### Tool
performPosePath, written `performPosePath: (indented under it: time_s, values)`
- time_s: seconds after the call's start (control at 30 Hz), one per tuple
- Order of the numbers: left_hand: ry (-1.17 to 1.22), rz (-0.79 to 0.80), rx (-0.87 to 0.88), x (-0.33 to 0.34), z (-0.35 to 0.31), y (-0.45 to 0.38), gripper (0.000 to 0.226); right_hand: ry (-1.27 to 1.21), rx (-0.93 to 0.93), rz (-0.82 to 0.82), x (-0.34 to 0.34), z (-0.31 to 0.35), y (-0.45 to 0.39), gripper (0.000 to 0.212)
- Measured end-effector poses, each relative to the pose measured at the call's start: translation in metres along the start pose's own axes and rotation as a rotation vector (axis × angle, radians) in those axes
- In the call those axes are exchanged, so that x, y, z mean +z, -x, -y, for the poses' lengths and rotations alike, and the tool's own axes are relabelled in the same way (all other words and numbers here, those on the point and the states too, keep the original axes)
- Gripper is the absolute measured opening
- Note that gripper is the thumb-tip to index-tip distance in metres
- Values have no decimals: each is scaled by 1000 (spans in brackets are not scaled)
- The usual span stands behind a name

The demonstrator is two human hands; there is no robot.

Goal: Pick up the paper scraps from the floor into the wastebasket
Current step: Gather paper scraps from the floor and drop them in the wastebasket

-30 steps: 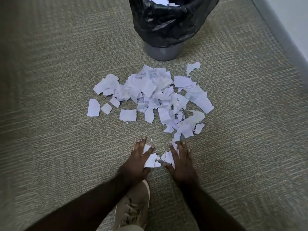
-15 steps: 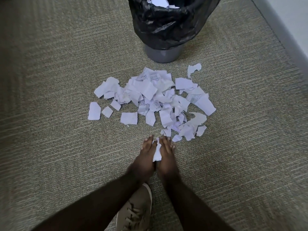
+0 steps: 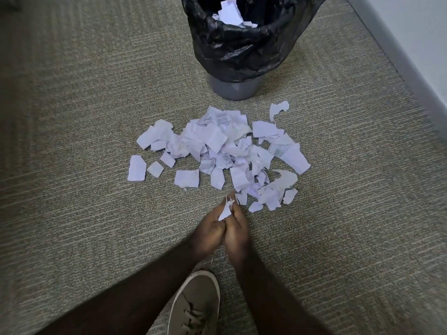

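The carpet (image 3: 72, 117) carries a gray wastebasket (image 3: 233, 89) lined with a black bag (image 3: 242, 52); white paper lies inside it. A pile of paper scraps (image 3: 217, 151) lies on the floor just in front of the wastebasket. The left hand (image 3: 209, 229) and right hand (image 3: 238, 228) are pressed together, fingers curled, gripping a small bundle of scraps (image 3: 226, 210) between them at the pile's near edge. A tan shoe (image 3: 193, 303) stands below the forearms.

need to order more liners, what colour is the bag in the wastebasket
Black and glossy, draped over the grey wastebasket; the bag shows in the head view.
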State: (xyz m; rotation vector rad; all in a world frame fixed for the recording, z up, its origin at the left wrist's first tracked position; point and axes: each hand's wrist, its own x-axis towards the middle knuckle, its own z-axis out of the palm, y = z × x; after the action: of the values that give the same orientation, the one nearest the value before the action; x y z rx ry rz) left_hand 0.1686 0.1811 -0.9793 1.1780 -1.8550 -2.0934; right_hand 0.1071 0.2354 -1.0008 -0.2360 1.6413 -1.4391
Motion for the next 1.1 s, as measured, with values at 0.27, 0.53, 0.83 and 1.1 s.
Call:
performPosePath:
  time_s: [0.27,0.53,0.83,1.1]
  values:
    - [-37,-56,99,-19,-72,-19,53,-45,-130,56,13,67,-30,46]
    - [-82,-181,288,-40,-183,-47,51,3,-326,112,31,186,-63,45]
    - [-90,-236,494,-73,-317,-96,25,-50,-497,63,56,332,-107,41]
    - [-110,-258,331,-93,-359,-160,24,82,-435,-48,72,374,-170,27]
